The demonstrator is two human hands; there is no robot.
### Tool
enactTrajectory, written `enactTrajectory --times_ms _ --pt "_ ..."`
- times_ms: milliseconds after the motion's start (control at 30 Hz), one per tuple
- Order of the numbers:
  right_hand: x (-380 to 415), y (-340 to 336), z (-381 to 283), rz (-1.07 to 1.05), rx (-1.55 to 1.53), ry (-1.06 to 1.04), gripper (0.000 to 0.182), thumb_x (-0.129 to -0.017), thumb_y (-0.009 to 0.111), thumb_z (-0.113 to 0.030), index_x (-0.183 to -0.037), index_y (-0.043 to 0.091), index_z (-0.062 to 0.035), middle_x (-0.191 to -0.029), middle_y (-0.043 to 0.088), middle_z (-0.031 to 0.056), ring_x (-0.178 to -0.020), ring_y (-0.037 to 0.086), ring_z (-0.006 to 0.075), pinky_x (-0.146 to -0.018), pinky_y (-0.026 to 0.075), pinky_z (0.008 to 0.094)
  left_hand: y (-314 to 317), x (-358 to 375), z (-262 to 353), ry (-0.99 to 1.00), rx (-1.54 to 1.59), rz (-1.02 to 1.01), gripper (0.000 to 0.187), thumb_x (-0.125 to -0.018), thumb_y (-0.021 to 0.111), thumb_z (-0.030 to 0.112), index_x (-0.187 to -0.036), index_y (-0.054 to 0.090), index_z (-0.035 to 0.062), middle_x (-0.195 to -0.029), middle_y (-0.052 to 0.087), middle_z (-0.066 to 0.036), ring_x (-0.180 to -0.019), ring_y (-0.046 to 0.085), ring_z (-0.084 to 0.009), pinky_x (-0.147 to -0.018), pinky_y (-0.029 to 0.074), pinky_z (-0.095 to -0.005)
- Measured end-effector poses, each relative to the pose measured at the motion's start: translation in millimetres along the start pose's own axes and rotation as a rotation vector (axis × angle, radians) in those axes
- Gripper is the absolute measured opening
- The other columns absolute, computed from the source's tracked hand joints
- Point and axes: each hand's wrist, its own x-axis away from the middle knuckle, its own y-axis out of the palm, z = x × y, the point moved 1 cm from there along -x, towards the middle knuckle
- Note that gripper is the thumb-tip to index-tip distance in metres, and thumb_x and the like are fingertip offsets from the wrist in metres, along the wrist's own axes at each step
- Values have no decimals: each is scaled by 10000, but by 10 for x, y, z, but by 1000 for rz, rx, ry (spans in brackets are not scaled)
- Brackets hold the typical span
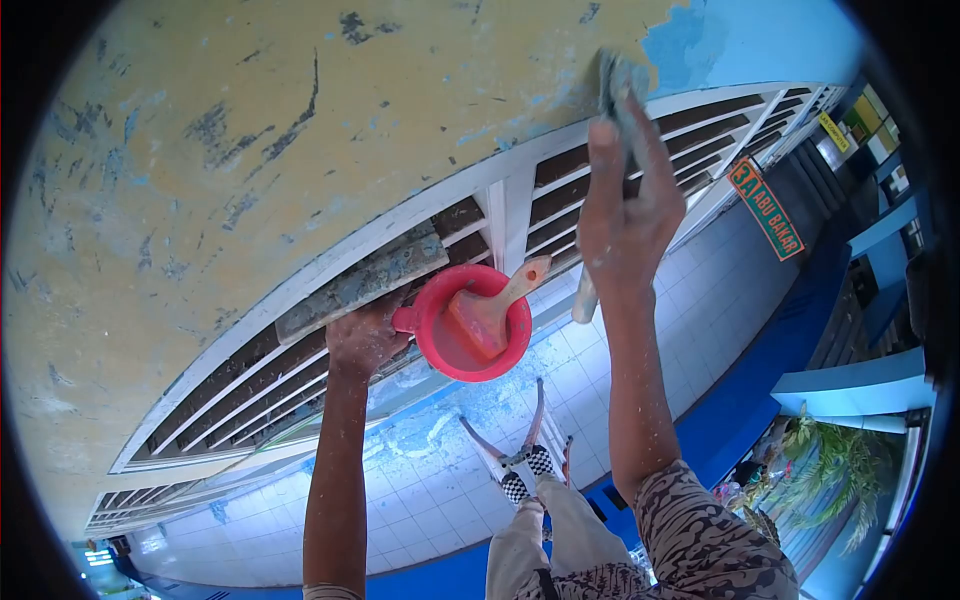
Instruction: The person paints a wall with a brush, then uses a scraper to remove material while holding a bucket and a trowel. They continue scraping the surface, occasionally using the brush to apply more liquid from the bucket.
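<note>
My left hand point(365, 335) is closed on the handle of a red plastic dipper point(425, 345), with pale liquid inside. A paintbrush point(515, 285) stands tilted in the dipper, its bristle end down. Just above the same hand lies a long, dirty grey board point(365, 280), against the window slats; whether the fingers also grip it is hidden. My right hand point(630, 235) is raised and wrapped around a scraper point(621, 82). Its blade meets the wall at the border of tan and blue paint, and its pale handle end sticks out below the palm.
The tan wall point(200, 200) has scraped grey and blue patches. White slatted window frames point(510, 225) run below it. Under my feet is a small stand or ladder point(485, 445) over a paint-spattered tiled floor point(430, 520). A hanging sign point(765, 210) and plants point(830, 470) are to the right.
</note>
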Motion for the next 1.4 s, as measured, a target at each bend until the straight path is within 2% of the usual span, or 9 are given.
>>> enactTrajectory --times_ms 467,633,800,833,900,967,1000,1167,1400 --pt "306 97 -58 -33 -20 -41 375 -991 626 -196 -1269 614 55 -928 642 102 -749 557 105 -604 428 261 -27 -45 -21 28 -26 30 673 -662 804 440 -1304 643 321 -1310 636 -47 -1221 588 -290 -1053 438 -498" --pt "213 93 -224 -19 -4 127 401 -994 609 -174 -1305 581 77 -1207 660 201 -929 643 175 -802 516 310 14 -9 -9 18 0 0 724 -648 824 473 -1332 615 356 -1327 629 -45 -1247 569 -304 -1078 404 -535" --pt "103 50 -210 37 38 31 459 -1004 596 -256 -1310 571 85 -1141 677 221 -985 658 188 -870 517 324 -2 -21 -2 51 -13 51 738 -645 824 490 -1338 617 342 -1346 619 -39 -1274 552 -309 -1091 393 -541" --pt "3 63 -300 49 -145 254 473 -1004 597 -273 -1311 571 86 -1128 684 230 -906 654 149 -783 521 283 -2 15 8 47 -10 42 738 -645 824 490 -1338 617 342 -1346 619 -39 -1274 552 -309 -1091 393 -541" --pt "112 131 -250 86 -1 -42 462 -1004 603 -255 -1319 569 81 -1121 689 214 -769 600 75 -627 467 216 -34 -27 8 47 -10 40 699 -660 818 466 -1319 638 319 -1347 619 -39 -1270 556 -306 -1092 397 -527" --pt "400 81 -371 -116 -25 207 460 -1003 608 -236 -1324 559 88 -1164 677 223 -822 629 100 -662 488 234 -41 -97 9 68 -34 113 673 -664 819 450 -1302 654 312 -1339 625 -42 -1259 566 -301 -1088 403 -517" --pt "379 75 -394 -138 -104 313 457 -997 617 -217 -1325 552 95 -1229 649 243 -1040 646 198 -874 507 322 -56 -101 26 73 6 106 679 -661 822 450 -1304 653 314 -1335 628 -46 -1255 569 -300 -1086 405 -514" --pt "422 285 -568 32 -258 313 470 -1008 594 -234 -1333 540 101 -1316 606 247 -1210 572 233 -1020 432 367 -101 -65 48 45 29 105 690 -649 831 450 -1301 653 311 -1303 648 -52 -1226 590 -298 -1070 420 -501" --pt "221 185 -448 98 -281 612 508 -1026 553 -323 -1337 551 78 -752 589 72 -570 491 84 -489 428 282 -25 -26 1 7 30 14 722 -633 831 467 -1313 639 317 -1306 645 -37 -1247 573 -295 -1070 421 -513"
